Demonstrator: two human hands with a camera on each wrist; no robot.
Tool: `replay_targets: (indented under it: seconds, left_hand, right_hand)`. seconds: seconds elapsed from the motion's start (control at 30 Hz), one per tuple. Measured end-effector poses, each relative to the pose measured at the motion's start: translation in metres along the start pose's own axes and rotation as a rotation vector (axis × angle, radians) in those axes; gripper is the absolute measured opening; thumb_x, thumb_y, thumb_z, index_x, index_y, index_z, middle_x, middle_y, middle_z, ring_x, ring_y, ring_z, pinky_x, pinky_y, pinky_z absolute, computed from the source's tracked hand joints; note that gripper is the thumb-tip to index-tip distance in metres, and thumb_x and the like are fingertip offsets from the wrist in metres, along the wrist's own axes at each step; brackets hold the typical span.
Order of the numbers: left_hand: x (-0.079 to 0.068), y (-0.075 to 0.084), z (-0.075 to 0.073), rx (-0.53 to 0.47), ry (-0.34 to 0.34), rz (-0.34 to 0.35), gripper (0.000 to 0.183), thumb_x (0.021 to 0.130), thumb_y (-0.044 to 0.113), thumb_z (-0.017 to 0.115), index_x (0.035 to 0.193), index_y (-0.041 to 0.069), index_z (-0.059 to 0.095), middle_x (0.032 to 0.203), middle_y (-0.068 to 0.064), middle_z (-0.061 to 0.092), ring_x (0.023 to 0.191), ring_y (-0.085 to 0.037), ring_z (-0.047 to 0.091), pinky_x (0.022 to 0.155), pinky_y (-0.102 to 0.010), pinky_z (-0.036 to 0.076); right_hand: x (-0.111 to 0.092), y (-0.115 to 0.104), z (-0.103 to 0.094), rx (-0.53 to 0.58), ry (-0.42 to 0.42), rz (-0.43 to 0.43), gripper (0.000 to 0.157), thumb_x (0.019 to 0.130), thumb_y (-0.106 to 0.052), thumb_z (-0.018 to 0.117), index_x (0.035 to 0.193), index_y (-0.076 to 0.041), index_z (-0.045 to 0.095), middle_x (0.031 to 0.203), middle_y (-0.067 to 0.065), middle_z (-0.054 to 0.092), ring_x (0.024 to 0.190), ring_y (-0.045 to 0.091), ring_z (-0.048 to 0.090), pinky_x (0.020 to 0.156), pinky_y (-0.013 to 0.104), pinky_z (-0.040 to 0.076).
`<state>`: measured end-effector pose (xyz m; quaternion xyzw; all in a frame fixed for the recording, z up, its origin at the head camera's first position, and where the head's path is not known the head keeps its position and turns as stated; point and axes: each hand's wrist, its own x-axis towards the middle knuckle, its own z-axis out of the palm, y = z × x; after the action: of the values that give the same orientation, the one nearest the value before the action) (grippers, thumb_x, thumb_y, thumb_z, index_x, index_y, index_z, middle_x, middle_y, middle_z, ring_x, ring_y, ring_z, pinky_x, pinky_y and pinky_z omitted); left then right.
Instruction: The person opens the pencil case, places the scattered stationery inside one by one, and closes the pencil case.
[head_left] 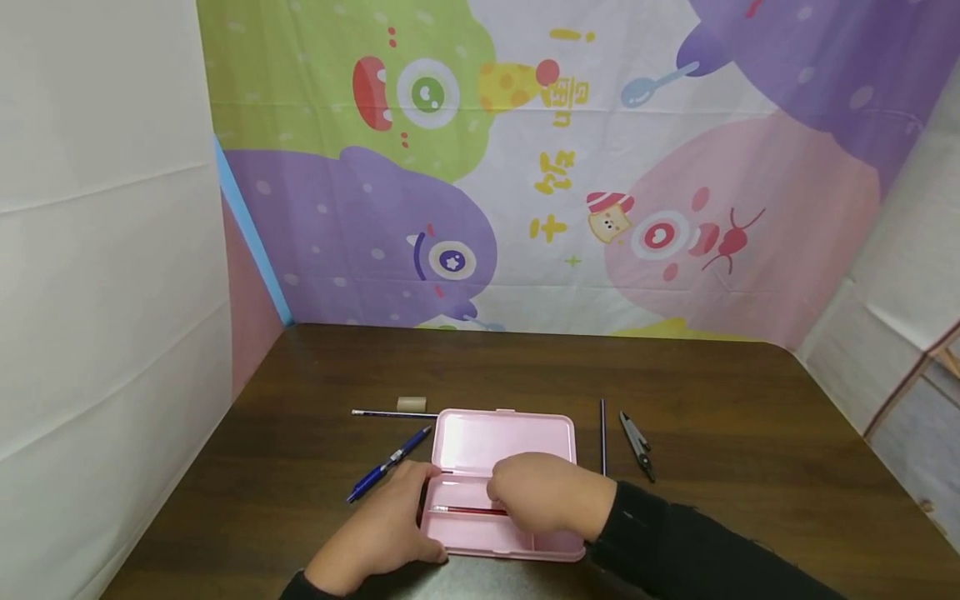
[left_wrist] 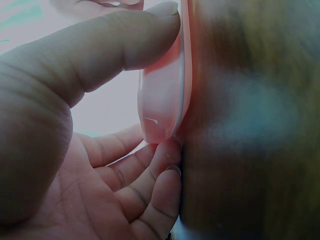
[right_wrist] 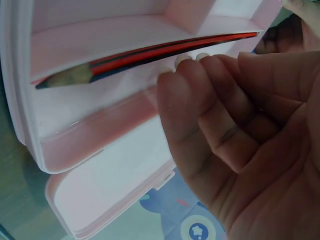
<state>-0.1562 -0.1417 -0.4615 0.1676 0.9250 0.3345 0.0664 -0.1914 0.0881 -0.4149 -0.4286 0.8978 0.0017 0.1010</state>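
Note:
An opened pink pencil case point(head_left: 480, 533) lies on the table, its lid point(head_left: 502, 437) folded back to the far side. My left hand point(head_left: 386, 517) grips the case's left side, the thumb point(left_wrist: 145, 30) at the front edge and fingers point(left_wrist: 165, 155) at the back corner. A red and black striped pencil point(right_wrist: 150, 52) lies along the divider in the case's long compartment, sharpened tip to the right. Over the case, my right hand point(head_left: 551, 493) has curled fingertips close beside this pencil, with nothing between thumb and fingers.
Left of the case lie a blue pen point(head_left: 388, 464), another pencil point(head_left: 390, 413) partly hidden by the lid, and a beige eraser point(head_left: 412, 404). To the right are a dark pencil point(head_left: 603, 437) and a grey drawing compass point(head_left: 637, 446). A patterned cloth point(head_left: 540, 275) hangs behind the table.

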Motion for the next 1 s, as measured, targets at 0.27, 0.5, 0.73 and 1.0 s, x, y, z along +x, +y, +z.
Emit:
replay_targets:
  seconds: [0.27,0.5,0.73,1.0]
  left_hand:
    - [0.002,0.001,-0.003,0.002,0.006,0.004,0.093,0.054,0.027,0.091,0.132,0.001,0.047,0.126,-0.012,0.05,0.103,-0.024,0.053,0.09,-0.048,0.046]
    - [0.001,-0.001,-0.002,0.002,0.011,0.017,0.093,0.053,0.027,0.091,0.131,0.0,0.047,0.126,-0.011,0.05,0.105,-0.024,0.052,0.091,-0.048,0.046]
    - [-0.002,0.0,0.0,0.005,0.022,0.02,0.093,0.053,0.027,0.091,0.131,0.0,0.048,0.125,-0.011,0.051,0.105,-0.023,0.053,0.091,-0.047,0.046]
    - [-0.001,0.001,-0.002,-0.001,-0.008,-0.001,0.093,0.055,0.028,0.09,0.132,0.0,0.046,0.126,-0.013,0.05,0.105,-0.025,0.052,0.091,-0.049,0.046]
  right_hand:
    - [-0.014,0.009,-0.004,0.045,0.085,0.012,0.005,0.09,-0.014,0.065,0.088,-0.015,0.069,0.075,-0.009,0.054,0.07,0.007,0.054,0.072,0.027,0.05]
    - [-0.032,0.023,0.0,0.12,0.169,0.067,0.009,0.09,-0.022,0.064,0.092,-0.013,0.068,0.077,-0.01,0.052,0.068,0.005,0.046,0.067,0.028,0.047]
    - [-0.045,0.041,0.0,0.089,0.245,0.196,0.026,0.089,-0.029,0.067,0.109,-0.012,0.068,0.099,-0.002,0.061,0.08,0.009,0.059,0.074,0.035,0.053]
    - [-0.059,0.079,0.005,-0.022,0.31,0.408,0.035,0.086,-0.03,0.07,0.113,-0.007,0.065,0.102,0.004,0.062,0.084,0.017,0.061,0.069,0.037,0.054]
